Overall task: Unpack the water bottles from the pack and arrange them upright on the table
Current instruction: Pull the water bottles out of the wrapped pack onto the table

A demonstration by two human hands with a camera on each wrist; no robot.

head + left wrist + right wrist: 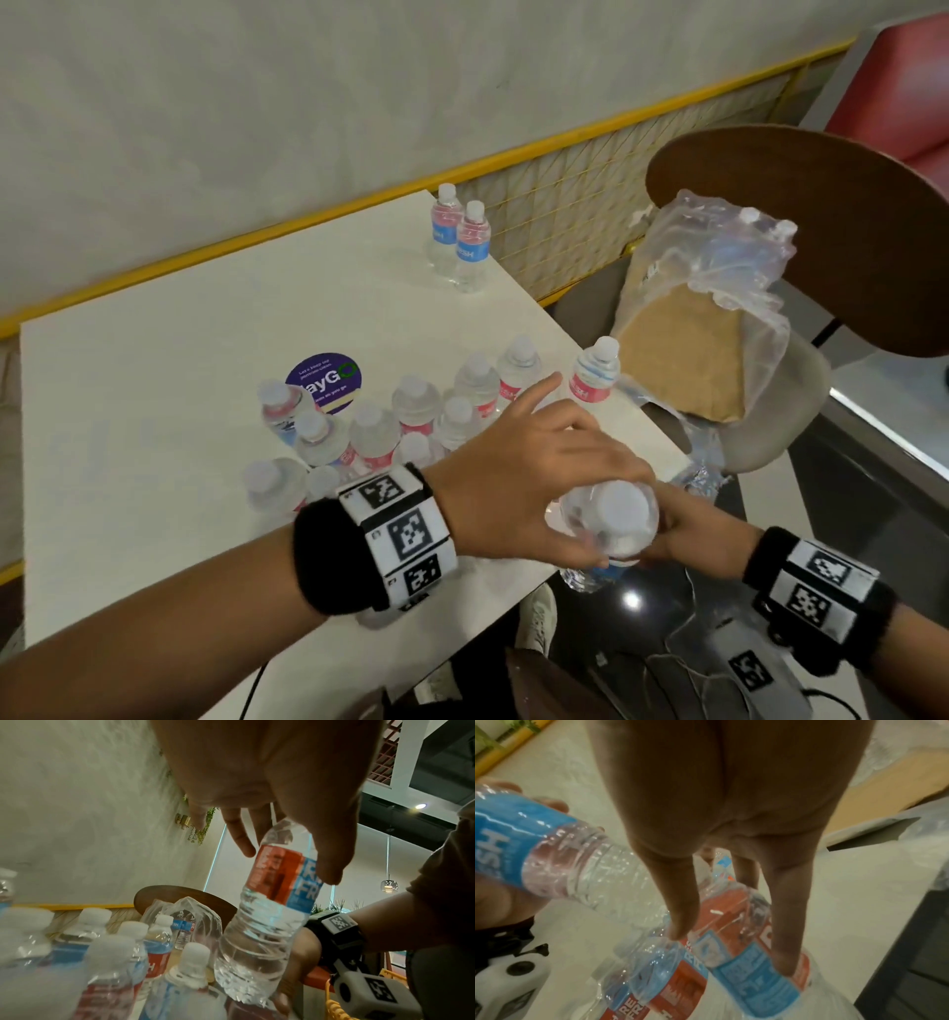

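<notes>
My left hand (544, 483) grips a clear water bottle (616, 514) by its neck and shoulder, tilted, above the table's right edge. The left wrist view shows the thumb on the red-and-blue label (280, 874). My right hand (688, 539) is at the bottle's base (252, 979), fingers straight, the thumb (680, 914) touching it. Below those fingers lie two more bottles (744, 953) in plastic wrap. Several bottles (411, 416) stand upright in a cluster on the white table (154, 411). One bottle (593, 375) stands apart by the right edge and two (462, 241) at the far corner.
The torn plastic pack (719, 267) sits on cardboard (683, 354) on a chair (821, 231) right of the table, two bottles showing inside (185, 925). A yellow mesh rail (590, 216) runs behind. A purple sticker (323, 380) marks the tabletop. Wrap scraps (698, 478) hang off the edge.
</notes>
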